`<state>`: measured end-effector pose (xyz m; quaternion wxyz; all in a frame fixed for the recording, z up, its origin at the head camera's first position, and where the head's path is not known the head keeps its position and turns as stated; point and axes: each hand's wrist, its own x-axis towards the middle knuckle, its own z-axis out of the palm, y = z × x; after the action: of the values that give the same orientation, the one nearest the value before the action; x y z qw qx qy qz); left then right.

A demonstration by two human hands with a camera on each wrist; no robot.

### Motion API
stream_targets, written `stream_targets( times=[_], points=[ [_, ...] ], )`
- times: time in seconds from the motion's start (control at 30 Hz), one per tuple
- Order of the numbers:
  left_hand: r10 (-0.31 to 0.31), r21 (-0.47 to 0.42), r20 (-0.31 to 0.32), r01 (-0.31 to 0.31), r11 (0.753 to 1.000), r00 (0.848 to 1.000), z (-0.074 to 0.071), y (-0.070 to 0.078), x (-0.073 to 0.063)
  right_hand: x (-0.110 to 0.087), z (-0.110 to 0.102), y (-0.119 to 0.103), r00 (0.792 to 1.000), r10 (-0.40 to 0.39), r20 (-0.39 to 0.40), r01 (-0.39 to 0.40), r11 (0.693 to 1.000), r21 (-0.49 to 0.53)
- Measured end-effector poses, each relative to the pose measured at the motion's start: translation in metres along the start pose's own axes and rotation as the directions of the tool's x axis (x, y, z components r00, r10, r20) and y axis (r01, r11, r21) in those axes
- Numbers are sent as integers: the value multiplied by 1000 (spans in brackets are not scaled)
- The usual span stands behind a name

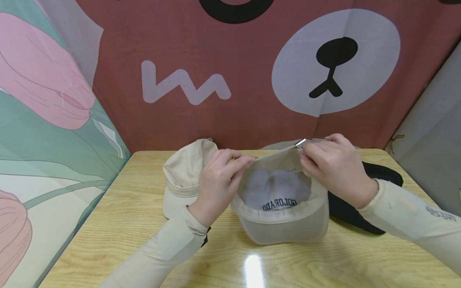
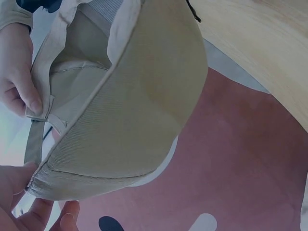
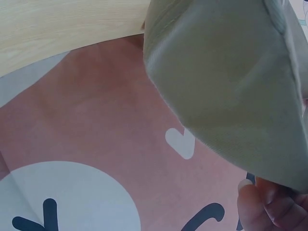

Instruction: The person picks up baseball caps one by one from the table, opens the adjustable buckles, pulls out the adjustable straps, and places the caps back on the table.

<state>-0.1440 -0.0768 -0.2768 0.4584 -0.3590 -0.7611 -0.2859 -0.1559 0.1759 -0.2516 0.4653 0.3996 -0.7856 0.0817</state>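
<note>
A beige baseball cap (image 1: 284, 232) hangs between both hands, its inside facing me and its brim low over the table. Reversed "COLORADO" lettering (image 1: 279, 204) shows through on the inner front. My left hand (image 1: 219, 182) pinches the left end of the back edge. In the left wrist view, its thumb and fingers (image 2: 41, 211) hold the cap's corner beside the strap (image 2: 33, 142). The right hand (image 1: 335, 166) grips the strap right beside a metal buckle (image 1: 300, 143). The right wrist view shows curled fingers (image 3: 269, 207) at the cap's lower edge.
A second beige cap (image 1: 185, 172) sits on the wooden table (image 1: 119, 232) at the left, behind my left hand. Something black and brim-shaped (image 1: 353, 216) lies at the right, partly under the right forearm. A brown bear-print cloth (image 1: 245, 120) hangs behind the table.
</note>
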Motion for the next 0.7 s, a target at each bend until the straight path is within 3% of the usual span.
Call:
stream_targets(
  times=[0.7],
  points=[
    [-12, -22, 5, 12, 1000, 1000, 0, -2, -5, -1, 0, 0, 1000, 6, 2, -6, 1000, -4]
  ],
)
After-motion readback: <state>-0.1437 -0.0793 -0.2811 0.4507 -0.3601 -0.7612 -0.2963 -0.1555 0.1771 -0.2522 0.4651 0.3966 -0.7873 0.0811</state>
